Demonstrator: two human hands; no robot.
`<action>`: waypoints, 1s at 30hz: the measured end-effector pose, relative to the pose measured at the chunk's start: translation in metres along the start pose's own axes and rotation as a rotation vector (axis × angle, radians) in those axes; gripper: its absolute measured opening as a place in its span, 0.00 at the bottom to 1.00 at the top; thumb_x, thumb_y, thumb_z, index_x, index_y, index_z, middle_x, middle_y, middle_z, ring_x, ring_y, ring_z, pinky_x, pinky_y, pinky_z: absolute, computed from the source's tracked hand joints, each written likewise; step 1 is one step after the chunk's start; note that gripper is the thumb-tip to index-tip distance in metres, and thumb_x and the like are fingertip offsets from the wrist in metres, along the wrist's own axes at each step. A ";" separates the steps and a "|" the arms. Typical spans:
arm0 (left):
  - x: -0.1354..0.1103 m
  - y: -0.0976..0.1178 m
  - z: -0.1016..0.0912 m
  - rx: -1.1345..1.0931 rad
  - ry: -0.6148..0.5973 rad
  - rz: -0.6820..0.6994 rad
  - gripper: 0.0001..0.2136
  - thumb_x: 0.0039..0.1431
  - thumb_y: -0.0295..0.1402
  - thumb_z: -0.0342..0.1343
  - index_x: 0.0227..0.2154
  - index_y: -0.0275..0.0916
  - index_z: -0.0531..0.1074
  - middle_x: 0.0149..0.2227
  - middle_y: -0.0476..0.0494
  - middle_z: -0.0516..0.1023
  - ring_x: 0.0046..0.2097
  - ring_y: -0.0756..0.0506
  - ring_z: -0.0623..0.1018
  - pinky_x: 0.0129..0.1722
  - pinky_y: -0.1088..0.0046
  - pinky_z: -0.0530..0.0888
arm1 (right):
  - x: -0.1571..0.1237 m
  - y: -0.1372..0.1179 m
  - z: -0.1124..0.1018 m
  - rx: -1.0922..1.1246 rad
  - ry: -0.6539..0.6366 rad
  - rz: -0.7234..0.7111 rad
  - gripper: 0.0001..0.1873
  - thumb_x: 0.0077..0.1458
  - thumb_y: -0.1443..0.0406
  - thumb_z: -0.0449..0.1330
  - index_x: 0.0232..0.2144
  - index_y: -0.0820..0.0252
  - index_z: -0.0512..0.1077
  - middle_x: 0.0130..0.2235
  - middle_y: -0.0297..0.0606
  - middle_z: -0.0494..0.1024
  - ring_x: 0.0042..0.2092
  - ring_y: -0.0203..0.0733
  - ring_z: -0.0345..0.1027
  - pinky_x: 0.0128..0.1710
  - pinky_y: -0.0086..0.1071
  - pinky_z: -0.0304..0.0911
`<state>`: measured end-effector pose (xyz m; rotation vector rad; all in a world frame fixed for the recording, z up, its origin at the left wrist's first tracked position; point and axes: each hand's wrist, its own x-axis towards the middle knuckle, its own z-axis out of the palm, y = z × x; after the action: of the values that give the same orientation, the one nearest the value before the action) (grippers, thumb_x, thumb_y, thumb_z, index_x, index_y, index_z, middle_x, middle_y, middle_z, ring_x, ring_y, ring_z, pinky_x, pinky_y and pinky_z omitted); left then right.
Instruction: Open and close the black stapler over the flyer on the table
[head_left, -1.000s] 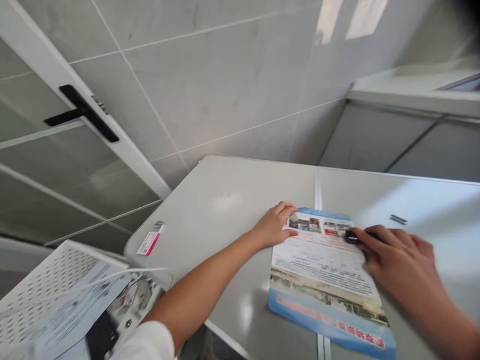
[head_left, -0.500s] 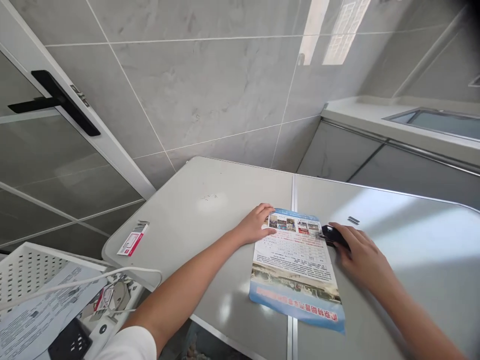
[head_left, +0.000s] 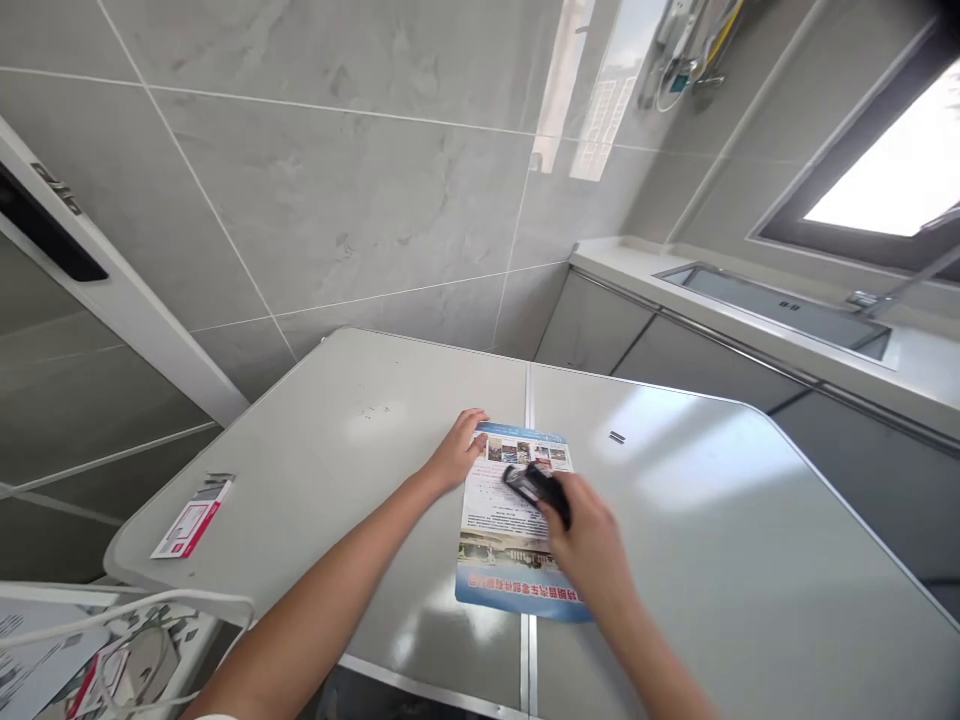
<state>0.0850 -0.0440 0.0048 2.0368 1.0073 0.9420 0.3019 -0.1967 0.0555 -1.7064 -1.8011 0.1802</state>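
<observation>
A printed leaflet (head_left: 499, 510) with blue borders and rows of small photos lies on the pale table, its print upside down to me. At its upper left edge, my left hand (head_left: 456, 450) holds it, thumb on top and fingers along the border. My right hand (head_left: 589, 530) is wrapped around a black stapler (head_left: 536, 487), whose front end is over the middle of the leaflet. The stapler's jaws look apart. Whether it touches the paper I cannot tell.
Two short dark staple strips (head_left: 616, 437) lie right of the leaflet. A red-and-white staple box (head_left: 193, 518) sits at the table's left, near tiny loose bits (head_left: 375, 411). A white basket with papers and a cable (head_left: 202, 597) stands lower left. Behind is a sink counter (head_left: 780, 310).
My right hand has carried the stapler from the leaflet's right edge leftward over its middle. My left hand keeps its place on the leaflet. The view has turned to the right.
</observation>
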 end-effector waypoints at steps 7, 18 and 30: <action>0.003 -0.007 0.000 -0.017 0.048 -0.053 0.14 0.75 0.36 0.44 0.57 0.42 0.66 0.63 0.37 0.66 0.67 0.43 0.66 0.69 0.59 0.64 | -0.028 -0.024 0.029 0.022 -0.077 -0.030 0.15 0.58 0.72 0.56 0.47 0.54 0.69 0.41 0.40 0.76 0.44 0.51 0.69 0.43 0.43 0.68; 0.005 0.001 -0.002 0.013 -0.014 -0.066 0.13 0.74 0.35 0.44 0.52 0.41 0.71 0.58 0.39 0.68 0.60 0.43 0.71 0.64 0.60 0.68 | -0.098 0.091 -0.036 0.017 0.043 0.152 0.17 0.65 0.59 0.58 0.55 0.52 0.69 0.49 0.43 0.78 0.50 0.54 0.73 0.50 0.50 0.72; 0.006 0.002 -0.004 -0.025 -0.035 -0.097 0.13 0.71 0.28 0.44 0.47 0.41 0.74 0.54 0.41 0.70 0.56 0.44 0.73 0.60 0.61 0.70 | -0.099 0.128 -0.082 0.130 0.147 0.387 0.21 0.67 0.48 0.50 0.44 0.53 0.74 0.42 0.40 0.81 0.42 0.50 0.76 0.41 0.40 0.69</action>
<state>0.0851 -0.0387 0.0111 1.9590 1.0603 0.8615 0.4489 -0.2972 0.0194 -1.9049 -1.3121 0.3186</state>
